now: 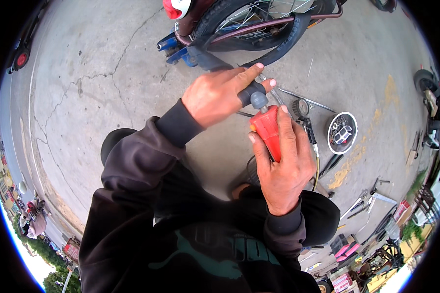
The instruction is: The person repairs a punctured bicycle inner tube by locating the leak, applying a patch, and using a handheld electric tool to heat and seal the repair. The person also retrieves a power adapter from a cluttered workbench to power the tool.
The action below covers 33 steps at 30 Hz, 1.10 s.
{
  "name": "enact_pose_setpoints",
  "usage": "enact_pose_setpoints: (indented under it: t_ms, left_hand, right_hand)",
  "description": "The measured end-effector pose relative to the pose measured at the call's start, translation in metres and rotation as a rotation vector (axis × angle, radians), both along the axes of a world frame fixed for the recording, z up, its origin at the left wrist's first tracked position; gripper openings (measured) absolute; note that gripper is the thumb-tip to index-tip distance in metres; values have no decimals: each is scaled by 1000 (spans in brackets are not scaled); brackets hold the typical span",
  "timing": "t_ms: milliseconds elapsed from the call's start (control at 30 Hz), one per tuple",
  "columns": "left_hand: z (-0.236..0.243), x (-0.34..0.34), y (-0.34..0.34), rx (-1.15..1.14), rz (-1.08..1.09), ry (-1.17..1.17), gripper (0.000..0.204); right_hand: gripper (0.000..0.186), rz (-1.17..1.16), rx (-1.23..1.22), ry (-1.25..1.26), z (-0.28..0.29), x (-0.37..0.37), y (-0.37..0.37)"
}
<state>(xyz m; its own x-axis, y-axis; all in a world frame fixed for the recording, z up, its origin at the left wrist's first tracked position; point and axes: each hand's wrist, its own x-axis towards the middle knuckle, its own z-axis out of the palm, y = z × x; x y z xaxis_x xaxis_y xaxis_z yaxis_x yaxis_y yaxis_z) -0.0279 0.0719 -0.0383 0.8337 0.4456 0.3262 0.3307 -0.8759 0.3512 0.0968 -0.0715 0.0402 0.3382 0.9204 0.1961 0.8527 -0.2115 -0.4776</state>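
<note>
My left hand [214, 97] is closed on a black inner tube [252, 93], a stretch of which is bent over its fingers. From there the tube [278, 52] runs up toward a spoked wheel. In my right hand [289, 168] is a red handheld grinder [267, 128], gripped round its body with the fingers along the side. A grey rounded grinding tip [259, 100] at its top end sits right by the tube on my left fingers; whether they touch I cannot tell.
The spoked wheel [198, 30] stands ahead, beside a blue metal piece [168, 45]. To the right lie a metal rod [314, 101], an inflator with a round gauge [302, 108] and a white bowl [330, 138] of small parts. Hand tools [371, 200] are scattered farther right.
</note>
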Motion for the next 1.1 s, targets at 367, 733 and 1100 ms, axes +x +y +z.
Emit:
enact_pose_setpoints:
  t_ms: [367, 733, 1100]
  left_hand:
    - [-1, 2, -1, 8, -21, -47, 63]
    - [1, 0, -2, 26, -27, -41, 64]
    - [1, 1, -3, 100, -30, -71, 64]
  right_hand:
    - [61, -10, 8, 20, 0, -1, -1]
    - [59, -50, 2, 14, 0, -3, -2]
    - [58, -106, 24, -85, -5, -3, -3]
